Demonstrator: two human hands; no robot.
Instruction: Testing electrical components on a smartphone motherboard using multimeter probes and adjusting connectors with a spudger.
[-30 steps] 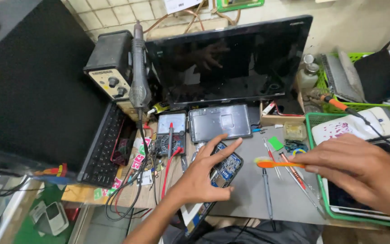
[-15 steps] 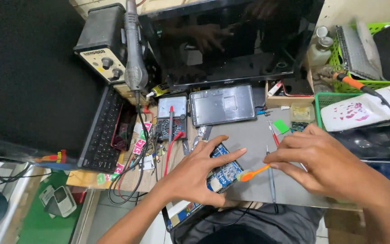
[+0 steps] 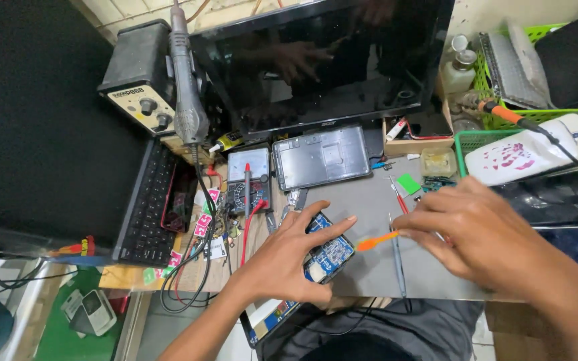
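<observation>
My left hand (image 3: 285, 257) lies flat with fingers spread on an opened phone whose blue circuit board (image 3: 329, 254) shows, pinning it to the grey work mat (image 3: 369, 200). My right hand (image 3: 486, 234) pinches a thin orange plastic pry tool (image 3: 377, 240) whose tip points left toward the board's right edge. Metal tweezers (image 3: 396, 257) lie on the mat just below the tool. A grey phone back frame (image 3: 321, 157) rests at the mat's far side.
A dark monitor (image 3: 322, 57) stands behind. A multimeter (image 3: 249, 177) with red and black leads, a hot-air station (image 3: 138, 87) and its handle (image 3: 185, 87) are at left, beside a black keyboard (image 3: 145, 207). Green baskets (image 3: 466, 144) with phones sit at right.
The view has tilted down and closer. My right hand moved left with the orange tool toward the board, while my left hand settled flat on the phone.
</observation>
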